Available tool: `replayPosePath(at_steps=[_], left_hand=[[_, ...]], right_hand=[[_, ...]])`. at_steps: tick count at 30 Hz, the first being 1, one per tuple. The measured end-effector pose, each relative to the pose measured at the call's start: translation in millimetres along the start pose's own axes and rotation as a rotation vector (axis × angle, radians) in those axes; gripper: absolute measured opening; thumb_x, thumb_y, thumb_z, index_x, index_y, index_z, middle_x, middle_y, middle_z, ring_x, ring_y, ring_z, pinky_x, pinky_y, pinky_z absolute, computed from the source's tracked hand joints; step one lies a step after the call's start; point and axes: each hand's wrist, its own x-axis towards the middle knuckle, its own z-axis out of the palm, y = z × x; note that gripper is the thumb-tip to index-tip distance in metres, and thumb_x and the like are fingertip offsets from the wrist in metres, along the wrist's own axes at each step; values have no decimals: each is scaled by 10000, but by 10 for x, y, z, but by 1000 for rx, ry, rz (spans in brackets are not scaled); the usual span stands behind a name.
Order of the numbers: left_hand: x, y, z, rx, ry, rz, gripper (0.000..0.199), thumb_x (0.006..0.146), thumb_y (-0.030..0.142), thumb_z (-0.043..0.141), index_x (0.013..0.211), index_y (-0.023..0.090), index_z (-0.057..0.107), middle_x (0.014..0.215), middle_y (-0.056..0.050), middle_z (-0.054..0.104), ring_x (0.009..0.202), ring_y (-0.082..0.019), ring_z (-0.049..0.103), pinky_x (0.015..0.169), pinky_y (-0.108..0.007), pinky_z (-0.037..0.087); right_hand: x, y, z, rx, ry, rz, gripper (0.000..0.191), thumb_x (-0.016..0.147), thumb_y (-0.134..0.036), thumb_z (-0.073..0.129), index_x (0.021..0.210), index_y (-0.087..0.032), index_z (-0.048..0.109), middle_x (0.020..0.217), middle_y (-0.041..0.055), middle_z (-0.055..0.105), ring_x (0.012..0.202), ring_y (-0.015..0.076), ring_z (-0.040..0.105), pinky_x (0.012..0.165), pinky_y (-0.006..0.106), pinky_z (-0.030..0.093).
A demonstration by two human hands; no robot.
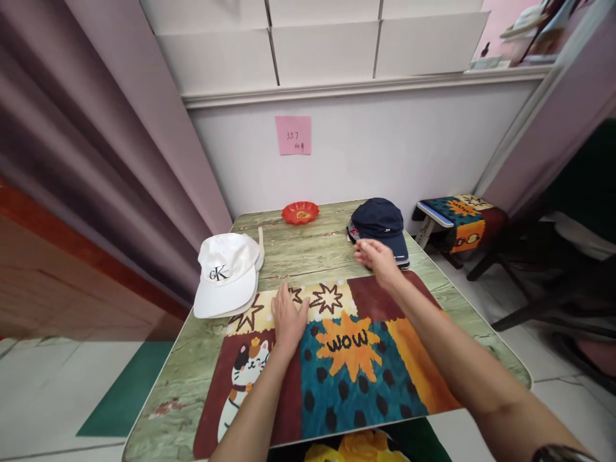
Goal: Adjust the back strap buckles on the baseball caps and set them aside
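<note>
My left hand (290, 314) lies on the patterned mat (337, 391) with its thumb apart from the fingers, holding nothing. To its left, a white baseball cap (228, 269) with a black monogram rests brim forward, and a second white brim shows beneath it. My right hand (378, 260) is raised in front of the navy cap (378, 221), its fingers curled together and nothing visible in them. The navy cap tops a small stack; edges of other caps peek out below. Whether the right hand touches the stack, I cannot tell.
The green wood-patterned table (312, 247) has a red scalloped dish (300, 213) at its back. A pink note (293, 135) is stuck to the wall. A curtain (120, 128) hangs at left. To the right are a cloth-covered stool (466, 215) and a seated person's dark clothing.
</note>
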Motion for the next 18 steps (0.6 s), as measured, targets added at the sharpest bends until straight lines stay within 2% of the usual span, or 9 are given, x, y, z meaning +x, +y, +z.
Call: replayPosePath(at_steps=[3,5,7,11,14,18], left_hand=[[37,-15,-23,53,-5,1,657,918,416,557,1467,101,379,1460,-235,514,1411,-350,440,1205,-552,264],[51,3,-43,78,-11,0,651,920,419,559,1457,94,388,1452,-237,520,1405,-347,445,1204,-551,267],[49,32,-54,95,-16,-4,649,922,407,559,1453,76,390,1449,-243,519,1404,-344,444,1205,-544,268],[27,73,-64,116,-24,-3,631,919,377,563,1451,82,394,1448,-232,520,1406,-340,438,1207,-543,261],[17,87,-75,126,-34,-7,621,918,369,562,1450,93,395,1454,-226,516,1416,-338,425,1207,-543,260],[15,105,-89,142,-51,-7,602,925,370,550,1442,98,404,1451,-215,525,1415,-343,423,1206,-543,257]], right_hand=[[536,-306,-344,-153,191,-126,356,746,-479,731,956,-192,708,897,61,749,747,196,675,759,343,549],[832,-458,-535,-537,384,-257,317,798,-471,669,927,-189,735,872,81,753,812,242,685,816,379,533],[1054,-551,-657,-819,452,-259,315,820,-460,650,950,-193,757,960,110,764,941,290,685,898,417,508],[1298,-580,-689,-1098,411,-141,538,806,-550,672,1191,-177,720,1166,167,727,1086,347,661,942,467,496],[1370,-524,-621,-1212,349,-31,662,762,-576,722,1296,-188,676,1201,188,710,1119,372,650,935,492,500],[1401,-474,-552,-1258,320,56,385,802,-381,724,1152,-226,761,1109,161,741,1068,343,679,901,461,516]])
